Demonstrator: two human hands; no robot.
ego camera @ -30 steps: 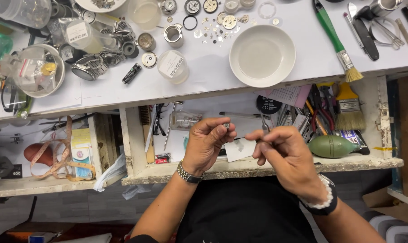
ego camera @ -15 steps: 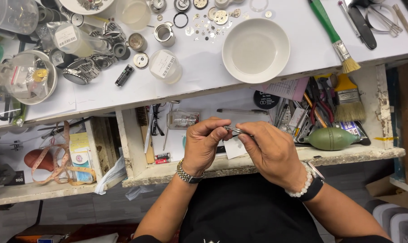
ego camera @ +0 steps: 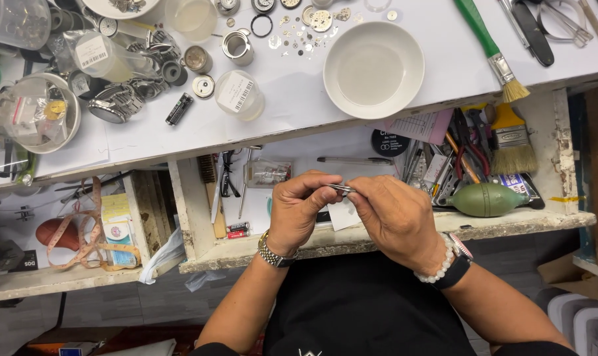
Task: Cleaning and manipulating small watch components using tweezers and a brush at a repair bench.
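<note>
My left hand (ego camera: 301, 211) and my right hand (ego camera: 394, 214) meet over an open drawer (ego camera: 391, 237) below the white bench top (ego camera: 299, 99). Between their fingertips they pinch a small metal piece (ego camera: 340, 188); what it is I cannot tell. The fingers of both hands are curled tight around it. A metal wristwatch is on my left wrist; a white bead bracelet and a dark watch are on my right wrist.
A white bowl (ego camera: 373, 69) sits on the bench with small watch parts (ego camera: 299, 29) scattered behind it. Plastic cups (ego camera: 239, 94), metal bracelets (ego camera: 117, 102) and a green-handled brush (ego camera: 490, 49) lie around. The drawer holds a green rubber blower (ego camera: 485, 200), pliers and brushes.
My two hands have come together from slightly apart, the right one moving left. Both now grip the small metal piece over the drawer.
</note>
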